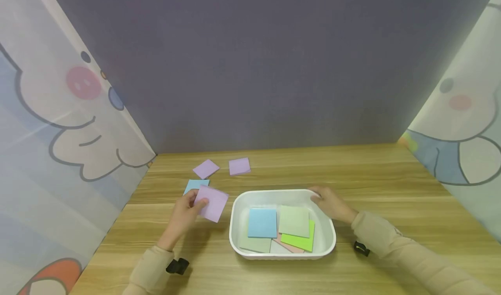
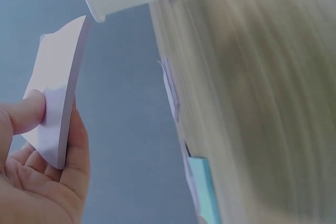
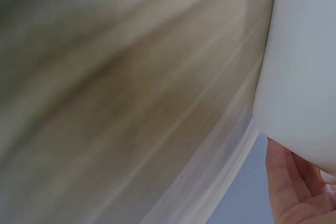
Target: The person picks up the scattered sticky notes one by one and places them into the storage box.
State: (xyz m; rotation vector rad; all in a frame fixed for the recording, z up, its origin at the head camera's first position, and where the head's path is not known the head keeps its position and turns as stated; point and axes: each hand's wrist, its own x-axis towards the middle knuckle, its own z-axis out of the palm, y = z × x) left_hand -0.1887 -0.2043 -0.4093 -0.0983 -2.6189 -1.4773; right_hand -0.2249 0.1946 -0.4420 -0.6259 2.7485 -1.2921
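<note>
A purple sticky note pad (image 1: 212,203) is pinched between the thumb and fingers of my left hand (image 1: 184,216). In the left wrist view the same pad (image 2: 55,82) shows its thick edge, raised above the table. My right hand (image 1: 332,204) grips the far right corner of a white plastic tub (image 1: 282,193). From the right wrist, curled fingers (image 3: 283,174) show under the tub's rim, and part of the thumb is hidden. Inside the tub lie a blue pad (image 1: 262,223), a pale green pad (image 1: 294,221), a bright green pad (image 1: 307,242) and others partly covered.
Two purple pads (image 1: 206,169) (image 1: 239,166) lie on the wooden table (image 1: 372,173) behind the left hand. A blue pad (image 1: 195,184) is partly covered by that hand. A grey panel (image 1: 274,68) stands along the back, with printed curtains (image 1: 47,112) at both sides.
</note>
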